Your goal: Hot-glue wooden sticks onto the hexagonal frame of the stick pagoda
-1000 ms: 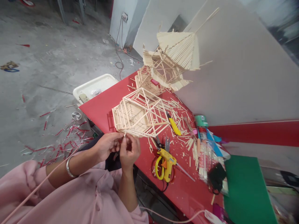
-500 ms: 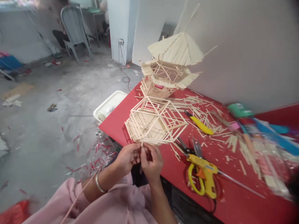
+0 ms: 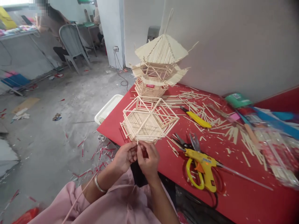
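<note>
**Pinching a stick (image 3: 137, 145) at the frame (image 3: 149, 119) edge**

The left hand (image 3: 125, 157) and right hand (image 3: 148, 159) meet, fingers closed on the stick at the frame's near rim on the tabletop (image 3: 233, 202). It looks like one piece being fitted, which calls for steady, fine alignment. A glue gun (image 3: 203, 165) lies to the right, and a tower (image 3: 158, 68) stands beyond.

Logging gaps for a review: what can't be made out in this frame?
Head view only.
1. What the left hand and right hand pinch: their own fingers cover it.
2. Packets at the right edge: motion-blurred and cut off.
3. Scissors: handles partly under the glue gun.
</note>
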`<state>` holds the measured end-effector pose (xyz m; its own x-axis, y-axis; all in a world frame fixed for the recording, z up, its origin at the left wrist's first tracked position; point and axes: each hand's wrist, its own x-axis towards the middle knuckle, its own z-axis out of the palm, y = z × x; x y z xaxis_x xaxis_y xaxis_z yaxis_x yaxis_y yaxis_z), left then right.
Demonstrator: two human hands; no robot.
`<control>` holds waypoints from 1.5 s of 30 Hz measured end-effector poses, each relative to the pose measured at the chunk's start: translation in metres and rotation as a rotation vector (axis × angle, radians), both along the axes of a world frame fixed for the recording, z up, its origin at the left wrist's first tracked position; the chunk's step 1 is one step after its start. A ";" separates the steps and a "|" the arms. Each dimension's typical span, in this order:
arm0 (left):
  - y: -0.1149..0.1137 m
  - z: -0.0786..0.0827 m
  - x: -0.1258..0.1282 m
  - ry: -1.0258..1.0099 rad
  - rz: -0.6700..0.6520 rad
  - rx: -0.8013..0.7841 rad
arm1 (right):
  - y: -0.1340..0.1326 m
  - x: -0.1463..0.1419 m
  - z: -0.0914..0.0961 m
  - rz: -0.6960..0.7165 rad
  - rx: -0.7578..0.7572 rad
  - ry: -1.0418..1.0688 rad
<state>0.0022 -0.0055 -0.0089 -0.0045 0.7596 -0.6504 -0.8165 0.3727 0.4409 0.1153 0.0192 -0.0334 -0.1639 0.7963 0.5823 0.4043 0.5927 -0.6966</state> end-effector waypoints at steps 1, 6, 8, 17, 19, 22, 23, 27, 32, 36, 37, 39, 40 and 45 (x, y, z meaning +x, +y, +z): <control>0.000 0.000 0.000 -0.001 -0.001 0.006 | 0.000 0.000 -0.001 0.003 -0.001 0.000; 0.001 0.000 0.000 0.005 -0.011 -0.025 | -0.001 0.001 -0.004 -0.002 -0.007 0.002; 0.001 0.001 0.000 0.003 -0.013 -0.055 | -0.002 0.001 -0.005 -0.001 -0.012 0.011; -0.002 0.000 0.001 0.014 0.015 0.017 | -0.004 0.001 -0.011 -0.007 0.000 0.045; -0.003 0.002 0.003 0.022 0.014 0.018 | -0.004 0.000 -0.011 -0.012 0.011 0.051; -0.003 0.008 0.007 0.046 0.029 0.004 | -0.004 0.001 -0.011 -0.027 0.033 0.064; -0.004 0.010 0.008 0.058 0.033 -0.004 | -0.004 0.001 -0.011 -0.026 0.032 0.064; -0.004 0.011 0.012 0.093 0.048 -0.024 | -0.004 0.002 -0.013 -0.012 -0.019 0.061; -0.003 0.004 0.012 0.103 0.109 -0.015 | -0.003 0.002 -0.016 -0.005 -0.069 0.099; -0.003 0.004 0.012 0.105 0.114 -0.055 | -0.004 0.003 -0.016 0.008 -0.123 0.109; -0.002 0.004 0.013 0.108 0.114 -0.061 | -0.004 0.004 -0.015 0.018 -0.136 0.108; -0.002 0.004 0.013 0.115 0.119 -0.064 | -0.004 0.006 -0.013 0.033 -0.151 0.106; -0.003 0.003 0.013 0.116 0.120 -0.064 | -0.004 0.006 -0.012 0.038 -0.157 0.105; -0.003 -0.002 0.010 0.089 0.123 -0.056 | -0.004 0.007 -0.009 0.049 -0.163 0.093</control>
<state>0.0126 -0.0090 -0.0110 -0.1548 0.7126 -0.6843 -0.8164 0.2978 0.4948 0.1222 0.0155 -0.0420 -0.1567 0.8734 0.4611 0.3069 0.4868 -0.8178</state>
